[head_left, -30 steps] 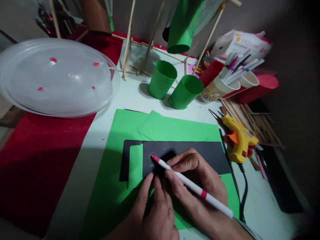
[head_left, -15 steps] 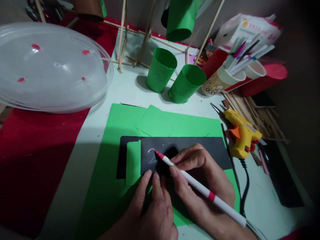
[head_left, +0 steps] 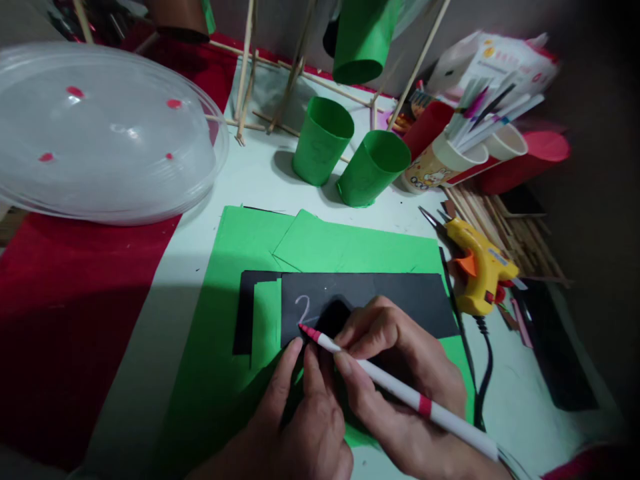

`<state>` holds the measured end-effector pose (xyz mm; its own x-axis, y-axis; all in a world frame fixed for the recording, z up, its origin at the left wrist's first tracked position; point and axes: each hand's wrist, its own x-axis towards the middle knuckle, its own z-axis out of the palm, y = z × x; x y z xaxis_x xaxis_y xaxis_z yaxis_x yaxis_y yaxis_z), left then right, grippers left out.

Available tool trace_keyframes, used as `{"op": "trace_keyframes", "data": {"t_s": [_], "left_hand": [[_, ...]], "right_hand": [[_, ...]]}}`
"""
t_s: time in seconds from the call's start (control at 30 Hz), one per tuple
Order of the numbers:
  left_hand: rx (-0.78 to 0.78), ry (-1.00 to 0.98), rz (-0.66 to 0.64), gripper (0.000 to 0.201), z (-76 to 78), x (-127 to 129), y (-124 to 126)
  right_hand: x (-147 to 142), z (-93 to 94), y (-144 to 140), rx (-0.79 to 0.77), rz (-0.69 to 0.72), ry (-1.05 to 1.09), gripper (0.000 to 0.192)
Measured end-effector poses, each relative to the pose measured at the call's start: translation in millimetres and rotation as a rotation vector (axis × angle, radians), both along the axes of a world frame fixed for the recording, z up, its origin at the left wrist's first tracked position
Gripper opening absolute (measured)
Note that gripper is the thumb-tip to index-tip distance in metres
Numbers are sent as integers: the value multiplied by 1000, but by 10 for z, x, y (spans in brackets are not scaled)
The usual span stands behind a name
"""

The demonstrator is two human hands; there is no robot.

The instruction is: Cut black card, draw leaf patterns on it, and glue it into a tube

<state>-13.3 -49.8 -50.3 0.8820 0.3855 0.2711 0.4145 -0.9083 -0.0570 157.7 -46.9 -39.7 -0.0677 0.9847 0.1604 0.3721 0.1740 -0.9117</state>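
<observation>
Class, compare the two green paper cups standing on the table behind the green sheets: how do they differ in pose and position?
The left green cup stands nearly upright; the right green cup leans, its mouth tipped to the right. The left green cup sits farther back, near the stick frame; the right green cup is closer to the glue gun. Both are green, open-topped and look empty.

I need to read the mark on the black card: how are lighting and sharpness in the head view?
Head view: the pale mark by the pen tip is legible; hands shadow the black card beside it; corners darken; edges bend; far clutter is soft.
</observation>
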Motion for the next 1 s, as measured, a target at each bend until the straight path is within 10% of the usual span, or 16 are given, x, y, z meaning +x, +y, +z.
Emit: {"op": "trace_keyframes", "data": {"t_s": [0.77, 1.0], "left_hand": [[51, -46, -36, 34, -72, -4, -7], [50, 8, -62, 36, -18, -17, 37]], "right_hand": [[74, -4, -34, 33, -86, -23, 22], [139, -13, 78, -91, -200, 402, 12]]}}
